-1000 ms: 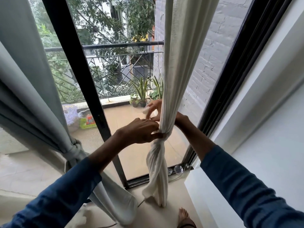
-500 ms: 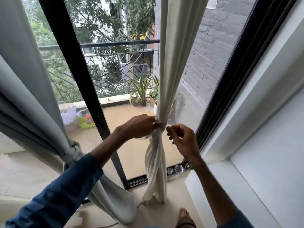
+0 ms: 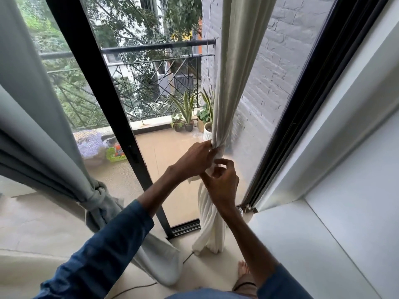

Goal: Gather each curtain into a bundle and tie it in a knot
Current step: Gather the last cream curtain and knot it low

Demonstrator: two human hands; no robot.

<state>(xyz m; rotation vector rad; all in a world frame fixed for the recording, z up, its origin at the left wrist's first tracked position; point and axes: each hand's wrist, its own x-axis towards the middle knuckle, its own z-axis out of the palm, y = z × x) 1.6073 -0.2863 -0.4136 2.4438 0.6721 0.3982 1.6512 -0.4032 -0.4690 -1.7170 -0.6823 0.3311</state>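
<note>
Watching from a few steps back: the white curtain [image 3: 235, 72] hangs at the right side of the glass door [image 3: 151, 158], pulled into a rope, with its lower part twisted all the way down to the floor [image 3: 43, 229]. The left hand [image 3: 195, 159] is clamped on it right at the gather point, fingers wrapped round the cloth. The right hand [image 3: 222, 184] sits just below it, fingers curled against the bundle. I can't tell from here whether it's actually got hold of any cloth. The grey curtain [image 3: 32, 104] over on the left already has its knot [image 3: 97, 195]. No knot on the white one yet, I reckon.

Risk as I see it: if that left grip slackens while the right fishes for the tail, the twist unwinds and the gather spills open. Yanking down hard could also strain whatever holds the curtain up top, which is out of sight.
</note>
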